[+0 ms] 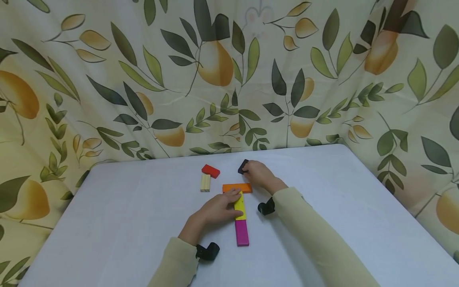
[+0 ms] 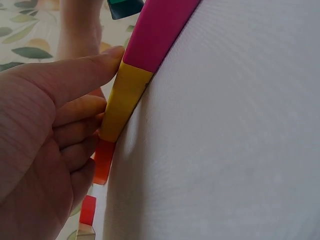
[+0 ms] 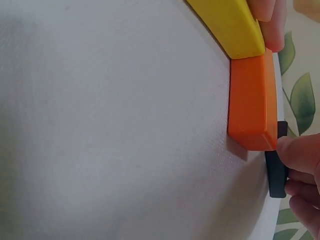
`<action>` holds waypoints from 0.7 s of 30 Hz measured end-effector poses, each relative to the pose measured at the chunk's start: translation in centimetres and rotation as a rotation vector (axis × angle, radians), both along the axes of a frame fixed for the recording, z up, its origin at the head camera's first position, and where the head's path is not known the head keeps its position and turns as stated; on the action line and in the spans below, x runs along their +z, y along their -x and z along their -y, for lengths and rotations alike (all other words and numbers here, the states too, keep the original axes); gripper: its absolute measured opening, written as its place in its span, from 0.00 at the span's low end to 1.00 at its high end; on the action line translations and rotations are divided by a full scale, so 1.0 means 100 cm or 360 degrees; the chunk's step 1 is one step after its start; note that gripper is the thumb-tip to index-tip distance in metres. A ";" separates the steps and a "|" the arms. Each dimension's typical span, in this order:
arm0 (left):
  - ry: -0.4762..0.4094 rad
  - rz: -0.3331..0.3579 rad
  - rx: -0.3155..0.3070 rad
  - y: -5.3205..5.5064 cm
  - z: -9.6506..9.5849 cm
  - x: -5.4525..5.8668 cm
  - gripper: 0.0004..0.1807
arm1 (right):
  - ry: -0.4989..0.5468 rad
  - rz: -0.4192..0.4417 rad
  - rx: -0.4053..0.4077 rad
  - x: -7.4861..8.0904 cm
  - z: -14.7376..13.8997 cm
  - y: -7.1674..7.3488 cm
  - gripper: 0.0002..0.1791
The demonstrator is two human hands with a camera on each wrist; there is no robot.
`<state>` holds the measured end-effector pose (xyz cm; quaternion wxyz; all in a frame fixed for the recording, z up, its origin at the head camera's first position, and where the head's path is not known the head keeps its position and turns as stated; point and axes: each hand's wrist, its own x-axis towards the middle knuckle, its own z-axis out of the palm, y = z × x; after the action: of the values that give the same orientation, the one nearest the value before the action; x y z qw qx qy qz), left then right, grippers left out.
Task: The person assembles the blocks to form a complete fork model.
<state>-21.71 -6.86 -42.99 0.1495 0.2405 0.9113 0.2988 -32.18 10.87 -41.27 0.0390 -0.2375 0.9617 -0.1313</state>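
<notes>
My left hand [image 1: 216, 209] rests on the yellow block [image 1: 240, 207], thumb near its lower end and fingertips by its upper end. Below the yellow block lies a magenta block [image 1: 242, 233], end to end with it. Across its top runs an orange block [image 1: 244, 188], which the yellow end meets in the right wrist view. Behind the orange block, my right hand [image 1: 261, 174] pinches a black block [image 1: 242, 166] between thumb and fingers. The left wrist view shows the thumb and fingers against the side of the yellow block [image 2: 125, 95].
Left of the orange block, a red block [image 1: 210, 171] lies slanted at the top of a plain wooden block [image 1: 205, 183]. A white cloth covers the table [image 1: 118, 223]. Behind it hangs a fruit-and-leaf patterned curtain [image 1: 222, 123]. Dark wrist cameras [image 1: 208, 252] sit on both wrists.
</notes>
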 end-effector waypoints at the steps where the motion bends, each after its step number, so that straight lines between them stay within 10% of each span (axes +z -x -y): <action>1: -0.0001 -0.0004 -0.0001 0.000 0.000 -0.001 0.35 | -0.0004 -0.0003 0.0004 0.000 0.000 0.000 0.13; 21: -0.0038 0.0024 0.0025 -0.001 -0.002 0.000 0.35 | -0.0001 -0.0012 -0.0028 0.000 -0.001 -0.004 0.12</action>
<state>-21.64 -6.70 -43.01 0.1511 0.2330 0.9083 0.3128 -31.81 10.97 -41.31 0.0344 -0.2296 0.9639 -0.1306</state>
